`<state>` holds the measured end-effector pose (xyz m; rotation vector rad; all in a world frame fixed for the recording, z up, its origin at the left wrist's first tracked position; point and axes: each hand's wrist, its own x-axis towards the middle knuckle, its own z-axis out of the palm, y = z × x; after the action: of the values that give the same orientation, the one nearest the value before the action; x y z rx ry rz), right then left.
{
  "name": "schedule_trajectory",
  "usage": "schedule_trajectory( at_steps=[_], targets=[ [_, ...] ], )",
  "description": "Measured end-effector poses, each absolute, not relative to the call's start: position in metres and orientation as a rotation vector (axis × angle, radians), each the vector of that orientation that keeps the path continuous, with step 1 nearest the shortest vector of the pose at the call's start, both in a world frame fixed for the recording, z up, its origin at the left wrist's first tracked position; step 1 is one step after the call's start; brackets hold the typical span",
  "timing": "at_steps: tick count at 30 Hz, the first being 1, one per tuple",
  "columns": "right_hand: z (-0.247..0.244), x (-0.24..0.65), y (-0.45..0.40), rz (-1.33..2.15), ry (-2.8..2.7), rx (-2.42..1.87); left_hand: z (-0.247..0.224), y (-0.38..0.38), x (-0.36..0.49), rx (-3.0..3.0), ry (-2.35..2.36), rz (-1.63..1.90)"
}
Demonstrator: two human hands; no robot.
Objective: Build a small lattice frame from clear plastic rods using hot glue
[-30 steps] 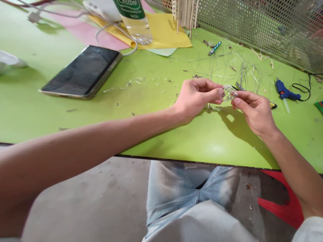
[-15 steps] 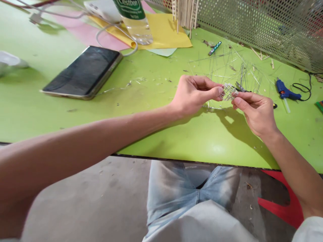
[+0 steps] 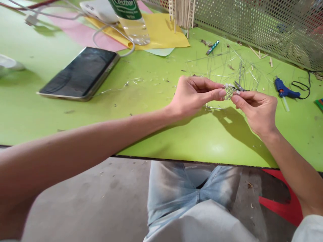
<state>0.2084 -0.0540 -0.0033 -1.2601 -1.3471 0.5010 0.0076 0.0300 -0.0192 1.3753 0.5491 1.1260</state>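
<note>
Head view: left hand (image 3: 193, 95) and right hand (image 3: 257, 112) pinch one small stick lattice (image 3: 230, 91) between fingertips, held above the green desk (image 3: 202, 141), nearly the same spot as the earlier frame. One pair of snips (image 3: 238, 86) lies just beyond; one blue glue gun (image 3: 284, 92) further right.

Clear plastic water bottle (image 3: 132, 25) sits behind the black slab smartphone (image 3: 79, 73) on the lime-green table (image 3: 151, 141), blue hot glue gun (image 3: 285, 91) far right, small clear stick lattice (image 3: 230, 91) between left hand (image 3: 194, 94) and right hand (image 3: 257, 112).

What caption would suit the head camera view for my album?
Head view: left hand and right hand pinch a tiny stick lattice above a green worktable strewn with thin sticks.
</note>
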Motion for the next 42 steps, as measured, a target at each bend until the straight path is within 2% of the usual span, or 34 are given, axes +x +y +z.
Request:
schedule_trajectory(
  at_steps=[10,42],
  targets=[
    [-0.0011,0.2103,-0.0558,0.502,-1.379,-1.319,-0.0125,0.0296,0.0051,1.338,0.602,1.053],
    [-0.0063,0.2022,-0.0564,0.57,-1.332,-1.233,-0.0097,0.0218,0.0019,1.435,0.604,1.168]
  ],
)
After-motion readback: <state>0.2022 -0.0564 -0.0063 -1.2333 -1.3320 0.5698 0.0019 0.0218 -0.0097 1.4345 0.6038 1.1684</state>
